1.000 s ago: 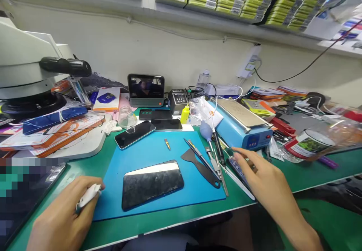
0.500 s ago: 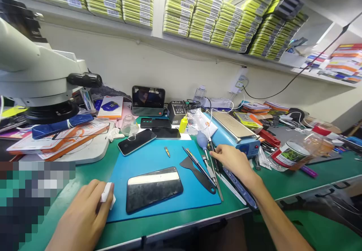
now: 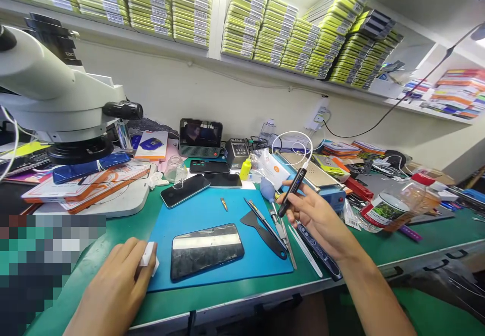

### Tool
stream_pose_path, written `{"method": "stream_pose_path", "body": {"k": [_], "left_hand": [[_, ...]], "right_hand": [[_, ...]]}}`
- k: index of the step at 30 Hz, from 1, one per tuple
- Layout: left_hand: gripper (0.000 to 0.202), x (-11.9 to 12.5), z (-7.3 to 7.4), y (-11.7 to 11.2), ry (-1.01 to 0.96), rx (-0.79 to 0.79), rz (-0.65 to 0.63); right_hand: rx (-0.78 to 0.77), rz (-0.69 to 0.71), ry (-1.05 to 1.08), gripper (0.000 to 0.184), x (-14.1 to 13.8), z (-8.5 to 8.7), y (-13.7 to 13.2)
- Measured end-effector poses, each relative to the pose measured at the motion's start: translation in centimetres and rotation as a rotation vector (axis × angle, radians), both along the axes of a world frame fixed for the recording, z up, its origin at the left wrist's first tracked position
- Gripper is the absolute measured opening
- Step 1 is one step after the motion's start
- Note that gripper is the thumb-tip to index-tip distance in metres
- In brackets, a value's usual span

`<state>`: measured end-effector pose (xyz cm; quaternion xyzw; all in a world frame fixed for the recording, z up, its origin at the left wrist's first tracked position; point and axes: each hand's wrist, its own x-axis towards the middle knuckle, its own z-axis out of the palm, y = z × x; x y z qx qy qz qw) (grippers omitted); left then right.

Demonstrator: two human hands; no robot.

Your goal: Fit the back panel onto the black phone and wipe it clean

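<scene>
Pen tool (image 3: 292, 192), slim and black, is sitting in the right hand (image 3: 320, 220), over the hand tools (image 3: 268, 235) at the right side of the blue mat (image 3: 200, 204), a white cable (image 3: 295, 132) looping from its upper end. It is probably feeling light and stiff, its smooth barrel perhaps slippery; mid-barrel is likely offering the best hold, clear of the tip. Thumb and fingers are gripping it there, tip slanting down-left, forearm reaching in from the lower right. The left hand (image 3: 117, 273) is resting by the mat's near-left corner, back upward, pinching a white piece (image 3: 147, 255).
</scene>
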<state>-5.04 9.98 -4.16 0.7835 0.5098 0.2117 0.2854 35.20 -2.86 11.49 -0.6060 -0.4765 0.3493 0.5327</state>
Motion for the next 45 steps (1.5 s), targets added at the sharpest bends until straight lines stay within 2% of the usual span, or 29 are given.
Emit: {"method": "stream_pose_path", "body": {"k": [5, 10, 16, 23, 35, 45], "left_hand": [[0.066, 0.8, 0.7, -1.0, -0.04, 0.068, 0.034], [0.068, 1.2, 1.2, -1.3, -0.082, 0.067, 0.089], [0.069, 1.5, 1.7, -1.7, -0.078, 0.026, 0.197], [0.062, 1.3, 1.8, -2.0, -0.043, 0.085, 0.218], [0.053, 0.8, 1.6, -2.8, 0.118, 0.218, 0.274], [0.044, -0.1, 1.8, -2.3, 0.181, 0.365, 0.222]], "right_hand": [[0.152, 0.089, 0.064, 0.062, -3.2, -1.7, 0.4], [0.212, 0.078, 0.127, 0.067, -4.8, -2.2, 0.5], [0.209, 0.0, 0.224, 0.073, -5.2, -3.1, 0.9], [0.182, -0.079, 0.326, 0.077, -4.4, -4.6, 2.4], [0.213, -0.164, 0.33, 0.058, -4.1, -6.4, 2.1], [0.206, -0.157, 0.308, 0.047, -4.2, -6.9, 1.7]]}}
